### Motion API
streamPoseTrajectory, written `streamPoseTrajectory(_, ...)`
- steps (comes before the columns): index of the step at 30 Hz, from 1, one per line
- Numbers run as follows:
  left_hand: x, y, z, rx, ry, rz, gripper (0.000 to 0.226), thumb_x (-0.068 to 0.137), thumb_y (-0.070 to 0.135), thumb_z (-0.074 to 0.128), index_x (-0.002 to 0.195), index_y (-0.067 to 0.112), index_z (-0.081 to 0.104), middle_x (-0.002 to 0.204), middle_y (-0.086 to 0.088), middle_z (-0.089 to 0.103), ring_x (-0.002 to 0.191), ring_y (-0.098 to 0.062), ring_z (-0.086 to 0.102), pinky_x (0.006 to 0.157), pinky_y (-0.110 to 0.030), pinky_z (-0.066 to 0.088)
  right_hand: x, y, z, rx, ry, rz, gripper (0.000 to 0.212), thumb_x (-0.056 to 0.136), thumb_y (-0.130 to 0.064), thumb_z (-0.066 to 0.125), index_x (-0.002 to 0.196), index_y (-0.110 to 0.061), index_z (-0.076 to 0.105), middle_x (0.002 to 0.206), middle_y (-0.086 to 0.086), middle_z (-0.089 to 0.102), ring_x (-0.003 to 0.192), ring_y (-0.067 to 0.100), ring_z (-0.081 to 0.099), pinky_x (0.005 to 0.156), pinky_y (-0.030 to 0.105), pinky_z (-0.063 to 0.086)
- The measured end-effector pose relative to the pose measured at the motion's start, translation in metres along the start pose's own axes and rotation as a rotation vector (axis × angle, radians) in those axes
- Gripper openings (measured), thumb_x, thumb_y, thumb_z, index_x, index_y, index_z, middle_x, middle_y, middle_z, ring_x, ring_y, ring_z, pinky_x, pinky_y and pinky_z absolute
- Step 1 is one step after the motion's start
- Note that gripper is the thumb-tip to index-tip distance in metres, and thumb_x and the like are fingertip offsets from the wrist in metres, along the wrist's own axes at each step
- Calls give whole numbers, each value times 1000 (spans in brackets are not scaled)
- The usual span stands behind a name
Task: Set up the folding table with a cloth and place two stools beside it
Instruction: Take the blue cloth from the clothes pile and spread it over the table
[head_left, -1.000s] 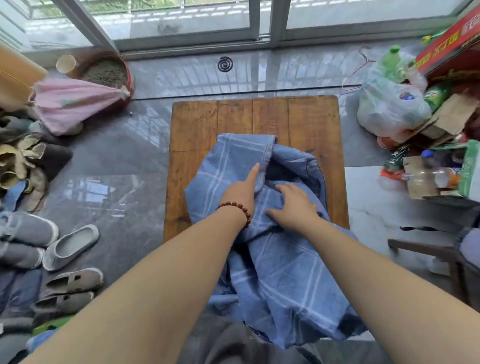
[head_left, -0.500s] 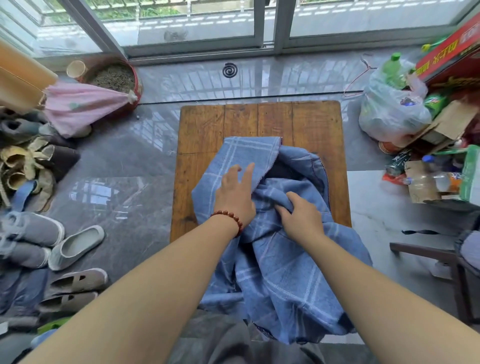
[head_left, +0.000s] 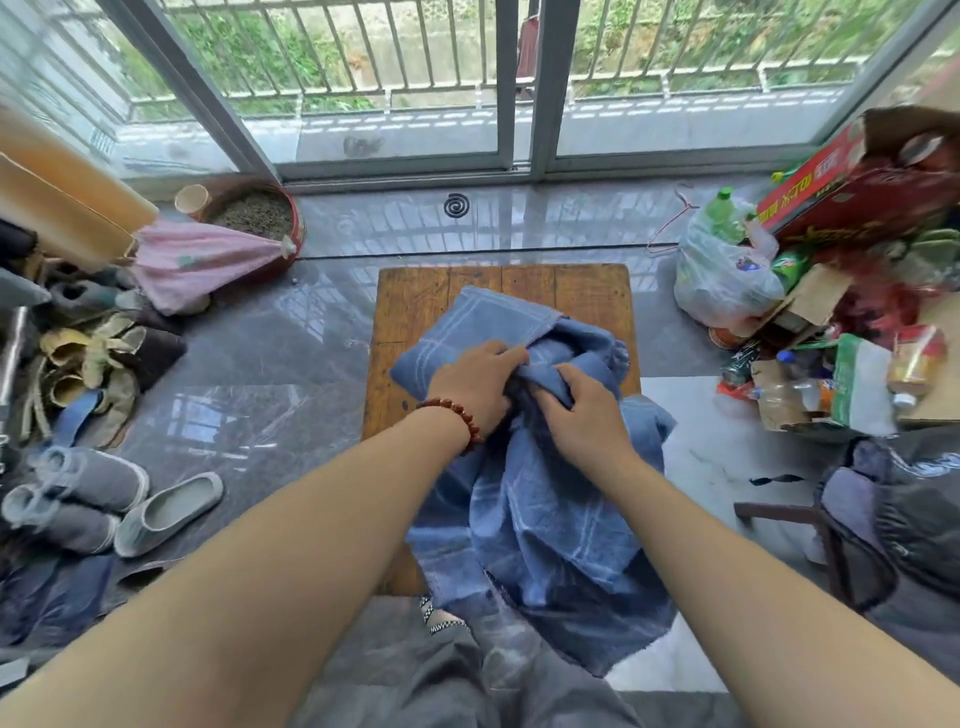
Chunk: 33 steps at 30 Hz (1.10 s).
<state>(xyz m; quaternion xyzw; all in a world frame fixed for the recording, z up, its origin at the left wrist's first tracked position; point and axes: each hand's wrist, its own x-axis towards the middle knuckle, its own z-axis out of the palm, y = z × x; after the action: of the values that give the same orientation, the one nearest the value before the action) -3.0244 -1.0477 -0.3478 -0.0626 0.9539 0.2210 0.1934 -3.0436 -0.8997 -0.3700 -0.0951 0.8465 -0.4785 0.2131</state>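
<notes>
**Both hands gripping the cloth on the table**

Beyond both hands, sliding glass doors (head_left: 395, 83) close off a railed balcony. The wooden table (head_left: 415, 312) stands directly under the hands, and its bare planks show ahead of the fingers and out past the left hand (head_left: 475, 382).

The blue checked cloth (head_left: 545, 519) lies in a heap on the table's near half. One flat corner reaches forward of the left hand, and the rest spills off the near edge below the wrists, towards the person's lap.

Both hands are clamped on this cloth, close together and almost touching. The left hand's fingers curl down into a fold. The right hand (head_left: 587, 415) wraps round a thick twisted roll of fabric (its fingertips are buried in the folds).

Well out from the right hand stand a red carton (head_left: 841, 197) and a white plastic bag (head_left: 722, 286) holding bottles. Nearer in on that side, a dark wooden seat frame (head_left: 779, 512) shows under a heap of dark fabric. Grey slippers (head_left: 166, 512) lie on the floor, well out from the left forearm.

A brown bead bracelet (head_left: 457, 410) circles the left wrist. A black mosquito coil (head_left: 456, 205) sits on the floor, far ahead of the hands.
</notes>
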Motion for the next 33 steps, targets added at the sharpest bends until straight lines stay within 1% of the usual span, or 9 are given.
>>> streamPoseTrajectory(5,-22,25,-55,-189,116,25,36,78,-4,46,111,10,51,117,-13,52,106,-29,51,87,-33,39,-29,-38,-37,-125,-73,-13,38,67,-41,77,88,-25,49,80,-16,59,74,5,56,63,17,44)
streamPoseTrajectory(7,-27,30,-77,-214,190,-14,38,78,-5,44,111,11,51,118,-12,53,107,-28,50,82,-27,33,-34,-47,-51,-285,-107,-1,30,72,-37,73,89,-26,52,85,-7,63,83,18,60,71,33,48)
streamPoseTrajectory(13,-51,38,-132,-302,426,-30,50,76,-6,47,123,10,50,127,-12,50,116,-27,47,93,-24,33,-37,-91,-77,-94,-68,-61,7,87,-24,61,89,-22,67,79,-5,66,82,18,59,76,33,45)
streamPoseTrajectory(17,-79,47,-133,-339,407,-27,52,74,22,54,124,10,49,128,-11,49,118,-28,46,98,-42,39,-30,-134,-77,31,33,-87,18,91,-29,57,75,-23,59,63,-15,53,63,-3,50,61,16,37)
streamPoseTrajectory(20,-91,50,-121,-214,284,-122,66,65,41,49,125,13,48,126,-12,51,118,-28,46,100,-46,37,-23,-161,-78,117,30,-76,20,92,-27,58,92,-10,66,77,-7,64,73,-8,55,66,13,41)
streamPoseTrajectory(23,-93,56,-115,-227,261,-211,78,58,61,55,124,18,49,126,-16,50,115,-32,49,98,-47,42,-22,-178,-78,154,21,-98,15,93,-26,56,86,-15,63,67,-14,58,58,-12,52,54,0,35)
streamPoseTrajectory(27,-92,56,-120,-163,344,-171,63,58,50,59,109,12,57,104,-13,63,98,-32,59,88,-44,48,-28,-184,-78,164,-55,-118,28,93,-24,58,69,-10,58,60,-7,53,50,-6,50,48,4,34)
streamPoseTrajectory(30,-96,58,-128,-197,382,-175,45,61,37,47,98,15,63,97,-13,67,91,-31,62,84,-43,49,-36,-181,-83,153,-92,-137,25,88,-21,64,85,3,62,69,5,58,60,-1,51,52,5,36)
streamPoseTrajectory(33,-96,63,-134,-233,349,-151,28,67,34,40,81,17,57,88,-13,67,85,-34,60,82,-44,48,-40,-168,-91,200,-110,-122,15,79,-21,74,87,-18,62,79,-7,65,75,6,59,60,6,45)
